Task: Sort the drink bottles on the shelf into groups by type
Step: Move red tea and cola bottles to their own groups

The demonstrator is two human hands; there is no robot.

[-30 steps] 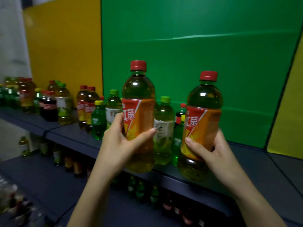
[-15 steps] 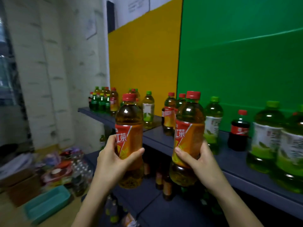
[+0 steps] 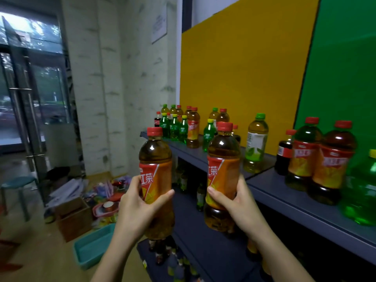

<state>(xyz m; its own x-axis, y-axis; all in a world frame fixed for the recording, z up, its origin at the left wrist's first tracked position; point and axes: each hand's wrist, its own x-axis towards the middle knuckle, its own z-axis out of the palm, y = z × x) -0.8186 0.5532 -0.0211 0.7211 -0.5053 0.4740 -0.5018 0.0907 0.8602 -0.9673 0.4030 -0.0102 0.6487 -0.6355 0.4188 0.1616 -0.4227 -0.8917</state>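
Each hand, the left hand [image 3: 135, 208] and right hand [image 3: 240, 202], is gripping a red-capped, orange-labelled amber tea bottle: the left tea bottle [image 3: 155, 180] and the right tea bottle [image 3: 222, 176]. She seems to be carrying both; next they probably need setting beside the matching red-capped pair [image 3: 319, 159] at right on the dark blue shelf [image 3: 295, 202].

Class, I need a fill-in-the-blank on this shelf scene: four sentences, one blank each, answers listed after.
1. Each of the two hands, left hand and right hand, holds a bottle with a ____ cap.
2. The left held bottle and the right held bottle both carry an ____ label.
3. The board behind the far shelf bottles is ____.
4. The tub on the floor is ____.

Answers: red; orange; yellow; teal
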